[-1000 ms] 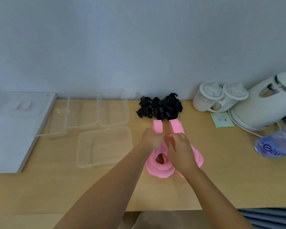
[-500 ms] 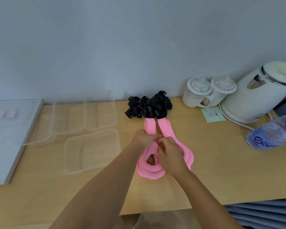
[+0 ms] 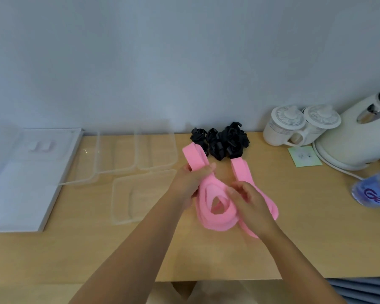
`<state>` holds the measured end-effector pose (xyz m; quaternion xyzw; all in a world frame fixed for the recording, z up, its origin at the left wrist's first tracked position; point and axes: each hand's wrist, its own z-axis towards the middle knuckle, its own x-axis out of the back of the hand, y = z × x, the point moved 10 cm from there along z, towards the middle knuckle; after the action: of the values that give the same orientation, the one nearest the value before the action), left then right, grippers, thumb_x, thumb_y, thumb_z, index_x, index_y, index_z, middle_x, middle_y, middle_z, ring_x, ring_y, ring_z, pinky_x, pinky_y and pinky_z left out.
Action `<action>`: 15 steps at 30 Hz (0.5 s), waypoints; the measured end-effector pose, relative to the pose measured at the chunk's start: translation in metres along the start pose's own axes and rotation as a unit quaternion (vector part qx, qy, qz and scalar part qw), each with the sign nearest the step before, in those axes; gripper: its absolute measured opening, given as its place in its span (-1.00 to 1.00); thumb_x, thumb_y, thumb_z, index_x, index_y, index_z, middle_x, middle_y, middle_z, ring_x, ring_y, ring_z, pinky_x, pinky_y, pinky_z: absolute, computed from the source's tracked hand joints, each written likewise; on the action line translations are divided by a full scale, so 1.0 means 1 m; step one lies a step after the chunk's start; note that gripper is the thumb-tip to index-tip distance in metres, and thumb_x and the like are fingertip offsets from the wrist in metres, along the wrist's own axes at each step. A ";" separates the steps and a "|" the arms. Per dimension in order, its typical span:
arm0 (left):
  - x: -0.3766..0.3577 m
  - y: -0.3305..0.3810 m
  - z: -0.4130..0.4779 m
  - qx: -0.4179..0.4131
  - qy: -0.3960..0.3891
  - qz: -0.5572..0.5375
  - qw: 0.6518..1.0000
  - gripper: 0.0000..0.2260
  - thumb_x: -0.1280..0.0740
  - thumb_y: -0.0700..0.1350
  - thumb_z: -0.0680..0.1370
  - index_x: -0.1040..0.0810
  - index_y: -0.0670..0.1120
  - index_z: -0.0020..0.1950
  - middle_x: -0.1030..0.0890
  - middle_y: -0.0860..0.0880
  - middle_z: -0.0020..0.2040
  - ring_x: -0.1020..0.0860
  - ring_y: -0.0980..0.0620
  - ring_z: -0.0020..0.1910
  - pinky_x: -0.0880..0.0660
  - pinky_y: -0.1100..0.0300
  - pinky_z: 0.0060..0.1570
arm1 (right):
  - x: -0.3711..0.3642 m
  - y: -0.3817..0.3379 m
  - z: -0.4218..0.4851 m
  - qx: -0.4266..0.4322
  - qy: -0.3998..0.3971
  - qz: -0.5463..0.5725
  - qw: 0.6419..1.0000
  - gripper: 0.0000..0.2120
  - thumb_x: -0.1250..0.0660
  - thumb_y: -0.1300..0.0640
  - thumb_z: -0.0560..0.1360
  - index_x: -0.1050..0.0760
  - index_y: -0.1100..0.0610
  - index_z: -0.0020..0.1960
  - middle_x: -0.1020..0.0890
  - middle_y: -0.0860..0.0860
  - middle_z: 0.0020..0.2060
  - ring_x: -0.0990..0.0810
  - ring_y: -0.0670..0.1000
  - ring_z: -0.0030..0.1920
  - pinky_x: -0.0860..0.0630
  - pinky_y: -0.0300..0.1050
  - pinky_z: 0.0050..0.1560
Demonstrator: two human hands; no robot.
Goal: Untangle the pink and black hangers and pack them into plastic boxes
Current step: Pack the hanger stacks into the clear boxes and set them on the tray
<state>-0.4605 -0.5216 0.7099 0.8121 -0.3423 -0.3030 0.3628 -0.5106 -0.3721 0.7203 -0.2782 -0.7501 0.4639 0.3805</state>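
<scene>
- Left hand [image 3: 191, 185]: fingers curled round one strand of the pink hangers [image 3: 217, 224]. The free end of that strand sticks up and to the left, above the thumb.
- Right hand [image 3: 252, 205]: fingers bent onto the looped part of the pink hangers, pinching a loop. The fingertips are blurred, so the exact grip is hard to read.
- Pink hangers: a tangle of loops at mid-table [image 3: 228, 255], between the two hands. A second straight end lies on the table and points toward the wall.
- Black hangers [image 3: 224, 143]: a bunched pile against the wall, just behind the pink ends, with no hand on it.
- Plastic boxes: one clear box [image 3: 145, 194] lies just left of the left hand. Two more [image 3: 156, 150] [image 3: 116, 156] lie side by side behind it. None holds a hanger.
- Far left: white flat board [image 3: 31, 183].
- Right side: two white lidded cups [image 3: 301, 126], white kettle [image 3: 355, 141], green note [image 3: 304, 155], and a water bottle [image 3: 375, 191] at the frame edge.
</scene>
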 end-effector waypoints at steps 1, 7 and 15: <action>0.004 0.004 -0.003 -0.005 -0.002 -0.024 1.000 -0.80 -0.42 -0.16 0.47 -0.51 -0.15 0.04 -0.60 -0.04 -0.21 -0.55 0.03 -0.31 -0.50 0.15 -0.27 | -0.005 -0.001 -0.001 -0.003 -0.017 0.003 1.000 -0.42 -0.34 -0.27 0.35 -0.47 0.08 0.22 -0.58 -0.08 0.09 -0.55 -0.03 0.14 -0.47 0.07 0.22; 0.035 0.011 -0.018 0.010 0.001 -0.206 0.978 -0.86 -0.41 -0.11 0.43 -0.52 -0.17 -0.18 -0.57 -0.05 -0.32 -0.52 0.00 -0.31 -0.49 0.07 -0.16 | -0.043 -0.039 -0.008 0.032 -0.086 0.042 0.995 -0.68 -0.31 -0.09 0.48 -0.45 -0.03 0.21 -0.62 -0.10 0.04 -0.59 -0.12 0.05 -0.51 -0.22 0.00; 0.072 0.004 -0.031 0.031 0.005 -0.306 0.952 -0.88 -0.35 -0.12 0.50 -0.52 -0.16 -0.15 -0.58 -0.05 -0.32 -0.55 0.01 -0.31 -0.55 0.10 -0.18 | -0.080 -0.049 -0.013 0.004 -0.082 0.084 0.993 -0.86 -0.26 0.02 0.53 -0.49 0.00 0.07 -0.60 -0.08 -0.08 -0.57 -0.20 -0.16 -0.43 -0.47 -0.30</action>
<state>-0.3971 -0.5678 0.7123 0.8899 -0.0852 -0.3850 0.2293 -0.4582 -0.4477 0.7433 -0.2996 -0.7508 0.5185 0.2789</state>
